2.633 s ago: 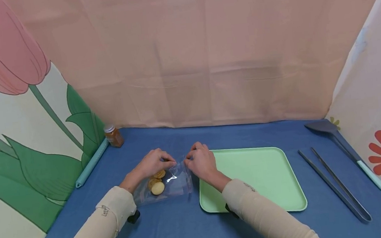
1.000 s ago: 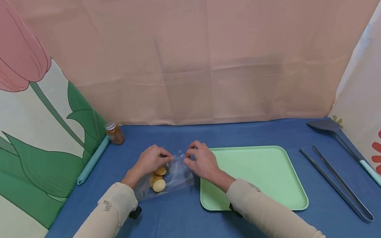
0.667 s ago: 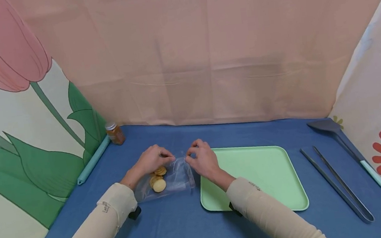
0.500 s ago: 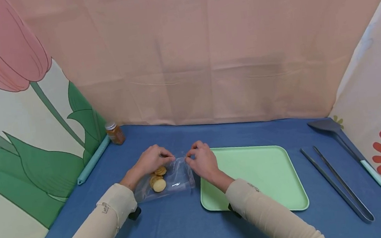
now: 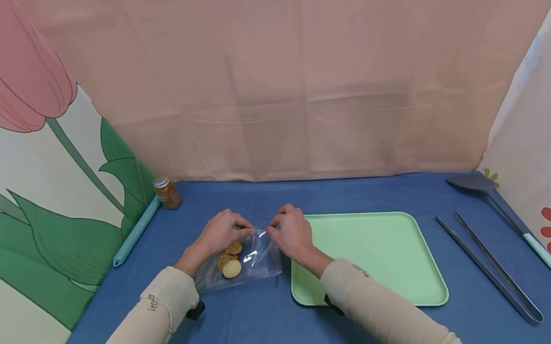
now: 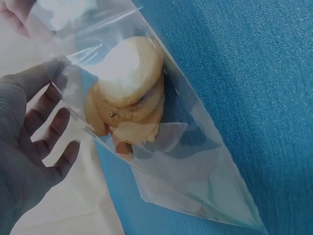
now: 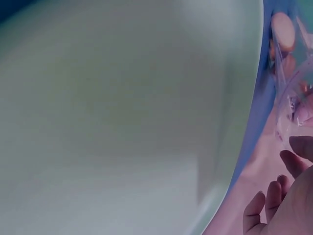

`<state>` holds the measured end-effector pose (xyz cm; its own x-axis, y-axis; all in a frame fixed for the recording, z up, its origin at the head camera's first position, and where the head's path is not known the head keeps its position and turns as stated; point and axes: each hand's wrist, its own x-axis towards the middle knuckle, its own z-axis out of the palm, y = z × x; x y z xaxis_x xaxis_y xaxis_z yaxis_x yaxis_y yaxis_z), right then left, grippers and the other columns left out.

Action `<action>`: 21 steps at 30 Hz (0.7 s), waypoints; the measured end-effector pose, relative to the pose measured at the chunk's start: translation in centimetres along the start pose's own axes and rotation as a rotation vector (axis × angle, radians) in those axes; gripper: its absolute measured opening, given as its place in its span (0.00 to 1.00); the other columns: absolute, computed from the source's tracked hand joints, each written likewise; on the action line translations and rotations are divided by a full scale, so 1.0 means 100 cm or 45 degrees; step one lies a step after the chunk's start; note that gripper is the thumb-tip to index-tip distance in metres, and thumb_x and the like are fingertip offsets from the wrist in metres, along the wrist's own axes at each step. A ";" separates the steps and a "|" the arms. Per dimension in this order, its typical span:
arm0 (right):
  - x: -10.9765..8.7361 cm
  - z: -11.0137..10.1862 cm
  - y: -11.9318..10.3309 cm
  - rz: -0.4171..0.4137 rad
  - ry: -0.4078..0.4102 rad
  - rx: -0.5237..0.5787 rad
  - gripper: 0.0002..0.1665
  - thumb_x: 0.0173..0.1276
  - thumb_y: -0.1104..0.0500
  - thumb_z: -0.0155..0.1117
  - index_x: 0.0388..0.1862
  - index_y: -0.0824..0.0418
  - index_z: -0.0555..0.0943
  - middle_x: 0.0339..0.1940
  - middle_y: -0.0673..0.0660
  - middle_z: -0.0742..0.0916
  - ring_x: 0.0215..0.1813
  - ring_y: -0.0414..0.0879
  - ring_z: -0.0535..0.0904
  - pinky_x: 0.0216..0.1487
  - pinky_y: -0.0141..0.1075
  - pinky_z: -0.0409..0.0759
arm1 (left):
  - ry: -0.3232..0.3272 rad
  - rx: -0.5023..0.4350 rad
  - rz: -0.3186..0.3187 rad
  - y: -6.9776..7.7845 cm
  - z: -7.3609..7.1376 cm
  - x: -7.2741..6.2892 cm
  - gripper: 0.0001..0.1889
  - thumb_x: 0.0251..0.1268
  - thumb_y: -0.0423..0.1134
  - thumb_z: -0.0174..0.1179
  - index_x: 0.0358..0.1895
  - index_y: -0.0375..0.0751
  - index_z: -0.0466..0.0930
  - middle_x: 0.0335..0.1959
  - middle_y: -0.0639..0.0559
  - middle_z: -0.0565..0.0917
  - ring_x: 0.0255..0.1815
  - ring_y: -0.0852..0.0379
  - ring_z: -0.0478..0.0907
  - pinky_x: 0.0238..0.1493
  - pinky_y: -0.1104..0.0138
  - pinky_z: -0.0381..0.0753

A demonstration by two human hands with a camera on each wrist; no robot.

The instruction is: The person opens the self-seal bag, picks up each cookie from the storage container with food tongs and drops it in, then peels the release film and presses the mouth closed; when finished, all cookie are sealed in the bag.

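Observation:
A clear plastic zip bag (image 5: 259, 260) lies on the blue cloth, left of a pale green tray (image 5: 375, 257). Inside it are several round golden pieces (image 6: 129, 73), like biscuits, one showing a pale flat face. My left hand (image 5: 223, 232) pinches the bag's upper edge between thumb and forefinger; in the left wrist view its other fingers are loosely bent beside the bag. My right hand (image 5: 293, 232) pinches the same edge nearer the bag's right corner, close to the left hand. The right wrist view shows the thumb and forefinger at the film, partly cut off by the frame.
Steel tongs (image 5: 493, 272) and a dark spatula (image 5: 501, 210) with a light blue handle lie right of the tray. A brown jar with a silver lid (image 5: 168, 193) stands at the back left, by a teal roll (image 5: 136, 233). Fabric walls stand behind and at both sides.
Both hands stay at the bag's upper edge. The right hand has shifted and turned slightly, its fingers drawing together on the film. The bag's right side has flexed, and its shine has moved.

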<state>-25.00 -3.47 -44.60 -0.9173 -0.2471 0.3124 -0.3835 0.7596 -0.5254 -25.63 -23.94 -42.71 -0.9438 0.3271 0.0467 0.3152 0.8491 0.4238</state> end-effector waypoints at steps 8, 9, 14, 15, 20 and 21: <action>0.003 0.003 -0.004 0.065 -0.015 0.006 0.07 0.64 0.56 0.70 0.35 0.54 0.92 0.51 0.56 0.84 0.53 0.53 0.79 0.42 0.48 0.82 | 0.003 -0.016 0.048 -0.001 0.000 -0.001 0.07 0.68 0.47 0.65 0.40 0.55 0.93 0.36 0.64 0.89 0.40 0.61 0.76 0.50 0.58 0.75; 0.003 0.004 -0.004 0.065 -0.015 0.005 0.07 0.65 0.56 0.70 0.35 0.54 0.92 0.52 0.56 0.84 0.53 0.53 0.79 0.42 0.48 0.82 | 0.002 -0.018 0.051 -0.001 0.000 -0.001 0.07 0.68 0.47 0.65 0.40 0.55 0.93 0.36 0.64 0.89 0.41 0.61 0.76 0.50 0.57 0.76; 0.003 0.006 -0.001 0.064 -0.008 0.028 0.06 0.65 0.56 0.70 0.34 0.54 0.92 0.49 0.55 0.83 0.50 0.52 0.77 0.39 0.46 0.80 | -0.005 -0.019 0.065 0.000 0.001 0.000 0.08 0.69 0.47 0.65 0.41 0.54 0.93 0.37 0.62 0.89 0.40 0.61 0.77 0.50 0.58 0.75; 0.003 0.006 -0.001 0.061 -0.008 0.036 0.06 0.64 0.57 0.70 0.33 0.54 0.92 0.49 0.54 0.83 0.50 0.52 0.77 0.38 0.45 0.80 | -0.006 -0.016 0.066 0.000 0.001 0.000 0.08 0.69 0.47 0.65 0.41 0.54 0.93 0.37 0.62 0.89 0.40 0.61 0.76 0.50 0.58 0.75; 0.002 0.003 0.002 0.028 -0.019 0.094 0.06 0.63 0.58 0.69 0.32 0.56 0.91 0.47 0.54 0.81 0.48 0.51 0.75 0.32 0.39 0.75 | -0.012 -0.030 0.053 0.000 0.000 0.000 0.07 0.69 0.47 0.65 0.40 0.54 0.93 0.36 0.63 0.89 0.38 0.62 0.76 0.46 0.60 0.75; 0.002 0.003 0.003 0.014 -0.022 0.112 0.06 0.63 0.58 0.69 0.32 0.56 0.91 0.47 0.54 0.80 0.48 0.51 0.75 0.31 0.38 0.74 | -0.013 -0.038 0.051 0.000 -0.001 0.000 0.07 0.69 0.46 0.65 0.40 0.54 0.93 0.36 0.63 0.89 0.37 0.62 0.77 0.45 0.60 0.76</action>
<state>-25.30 -3.46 -44.89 -0.9230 -0.2496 0.2930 -0.3805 0.7066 -0.5966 -25.60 -23.99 -42.64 -0.9293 0.3652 0.0551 0.3498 0.8223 0.4488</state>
